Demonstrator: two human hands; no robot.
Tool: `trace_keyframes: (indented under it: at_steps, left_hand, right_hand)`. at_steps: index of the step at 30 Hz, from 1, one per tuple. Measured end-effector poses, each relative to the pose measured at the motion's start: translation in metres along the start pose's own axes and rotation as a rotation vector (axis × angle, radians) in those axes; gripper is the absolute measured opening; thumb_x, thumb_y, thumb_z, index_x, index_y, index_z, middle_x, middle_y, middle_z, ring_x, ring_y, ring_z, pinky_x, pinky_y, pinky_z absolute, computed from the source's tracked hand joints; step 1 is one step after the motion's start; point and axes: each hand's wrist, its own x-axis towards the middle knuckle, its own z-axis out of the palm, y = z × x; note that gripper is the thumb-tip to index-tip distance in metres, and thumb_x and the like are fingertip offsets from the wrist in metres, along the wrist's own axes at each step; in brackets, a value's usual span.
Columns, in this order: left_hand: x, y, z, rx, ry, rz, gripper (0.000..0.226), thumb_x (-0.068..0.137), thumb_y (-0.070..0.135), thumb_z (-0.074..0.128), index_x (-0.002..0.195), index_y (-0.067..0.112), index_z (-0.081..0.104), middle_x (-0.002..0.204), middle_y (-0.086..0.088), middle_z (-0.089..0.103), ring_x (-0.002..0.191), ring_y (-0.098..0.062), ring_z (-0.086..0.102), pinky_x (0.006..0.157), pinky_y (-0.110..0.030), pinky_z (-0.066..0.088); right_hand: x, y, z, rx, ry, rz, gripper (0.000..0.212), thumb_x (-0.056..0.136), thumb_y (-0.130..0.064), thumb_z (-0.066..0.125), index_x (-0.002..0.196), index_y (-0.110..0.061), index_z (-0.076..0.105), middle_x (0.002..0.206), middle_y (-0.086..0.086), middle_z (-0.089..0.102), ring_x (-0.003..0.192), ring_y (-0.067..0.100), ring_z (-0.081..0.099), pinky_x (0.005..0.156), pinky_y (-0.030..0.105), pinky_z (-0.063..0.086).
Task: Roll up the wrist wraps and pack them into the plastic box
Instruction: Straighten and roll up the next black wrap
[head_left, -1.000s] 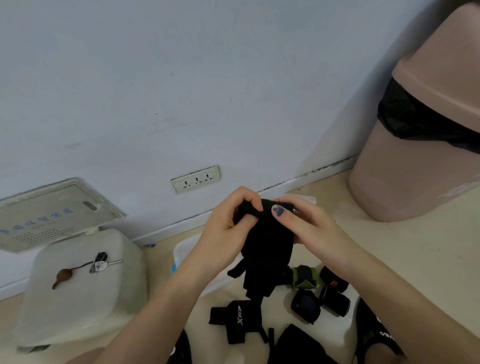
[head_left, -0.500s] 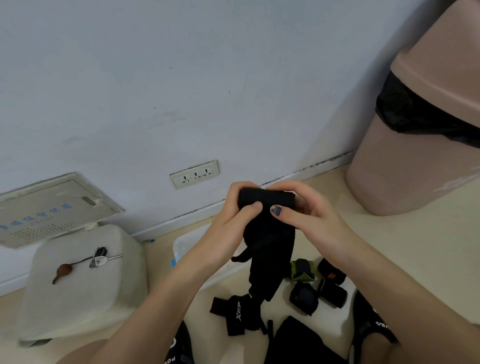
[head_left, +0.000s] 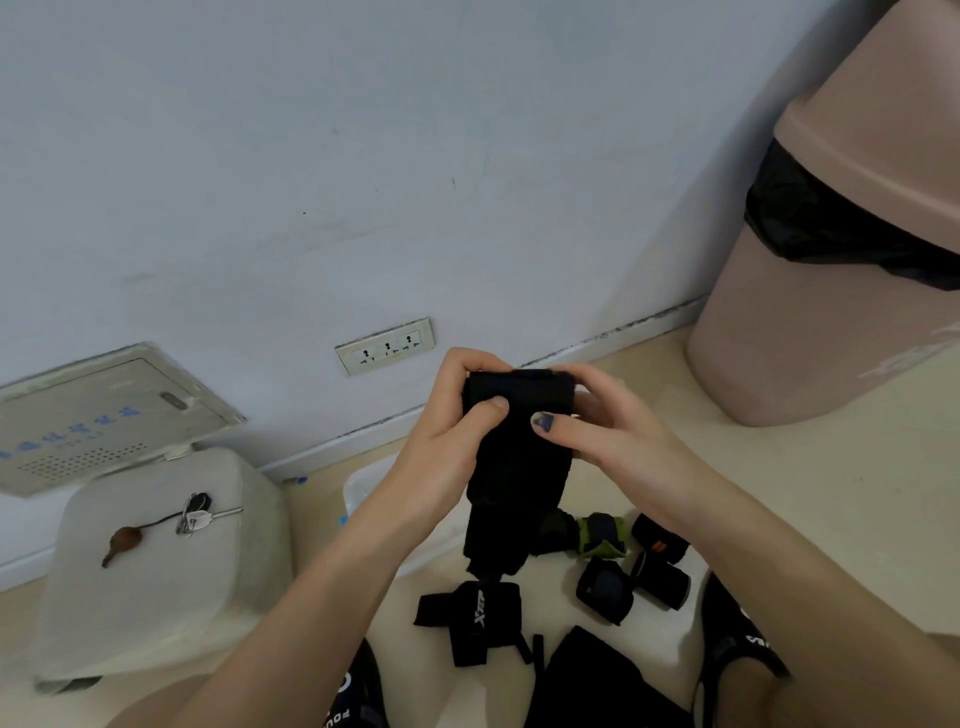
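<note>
Head view: rolled wraps lie below the hand-held wrist wrap.

Head view, downward over floor

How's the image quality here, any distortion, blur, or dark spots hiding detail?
Head view: wide-angle bend tilts the pink bin inward; soft, even light, no glare; the black wrap between the left hand and right hand loses fold detail; frame slightly soft overall.
</note>
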Motion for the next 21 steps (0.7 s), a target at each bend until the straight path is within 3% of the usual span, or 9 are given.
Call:
trace_keyframes:
  at_steps: [3,5,8,11,14,18,21]
  left_hand:
    - [-0.001,0.001,0.003,-0.006,0.022,-0.024,0.025,0.105,0.002,0.042,0.108,0.026,0.051,0.091,0.008,0.062,0.075,-0.003,0.06,0.063,-0.018,0.049]
    - [-0.004,-0.001,0.011,0.026,0.001,-0.045,0.025,0.105,0.002,0.04,0.11,0.025,0.049,0.095,0.0,0.058,0.072,-0.002,0.06,0.06,-0.018,0.048]
    - [-0.009,-0.007,0.023,0.014,-0.053,-0.101,0.023,0.106,0.006,0.037,0.112,0.026,0.045,0.103,-0.004,0.055,0.074,0.0,0.062,0.059,-0.02,0.051]
    - [-0.011,-0.009,0.022,-0.006,-0.062,-0.12,0.021,0.107,0.006,0.036,0.115,0.024,0.044,0.1,-0.004,0.055,0.071,0.002,0.061,0.059,-0.019,0.05]
    - [-0.009,-0.008,0.018,-0.005,-0.076,-0.078,0.024,0.106,0.003,0.039,0.114,0.025,0.047,0.094,0.002,0.057,0.073,0.0,0.06,0.062,-0.018,0.049]
    - [-0.002,-0.007,0.012,-0.031,-0.062,-0.004,0.024,0.096,0.011,0.049,0.109,0.03,0.054,0.092,0.005,0.061,0.083,-0.009,0.058,0.071,-0.023,0.05]
    - [0.0,-0.006,0.01,-0.066,-0.088,-0.071,0.027,0.088,0.017,0.051,0.109,0.034,0.055,0.091,0.001,0.06,0.085,-0.015,0.058,0.071,-0.026,0.048]
  right_hand:
    - [0.002,0.003,0.009,0.079,0.007,0.078,0.031,0.102,-0.045,0.06,0.128,-0.028,0.064,0.119,0.003,0.075,0.114,0.018,0.071,0.107,0.048,0.052]
    - [0.003,0.008,0.017,0.127,0.063,0.111,0.029,0.1,-0.054,0.057,0.12,-0.035,0.064,0.117,-0.002,0.074,0.112,0.013,0.071,0.106,0.045,0.053]
    - [-0.001,0.012,0.028,0.195,0.136,0.13,0.023,0.105,-0.046,0.052,0.119,-0.028,0.054,0.112,0.002,0.07,0.094,0.007,0.073,0.084,0.031,0.06]
    - [-0.004,0.014,0.03,0.143,0.131,0.115,0.024,0.105,-0.044,0.05,0.12,-0.024,0.049,0.108,0.003,0.068,0.079,0.003,0.073,0.067,0.023,0.058]
    - [-0.004,0.008,0.024,0.103,0.113,0.093,0.028,0.101,-0.048,0.056,0.117,-0.024,0.055,0.101,0.0,0.071,0.081,0.004,0.074,0.07,0.023,0.057]
    - [0.001,0.0,0.014,0.028,0.142,0.016,0.023,0.099,-0.041,0.065,0.112,-0.022,0.067,0.107,0.004,0.074,0.1,0.016,0.074,0.088,0.036,0.06]
    - [0.001,-0.002,0.013,0.029,0.162,-0.025,0.019,0.1,-0.033,0.065,0.111,-0.017,0.066,0.098,0.002,0.072,0.092,0.014,0.074,0.081,0.032,0.06]
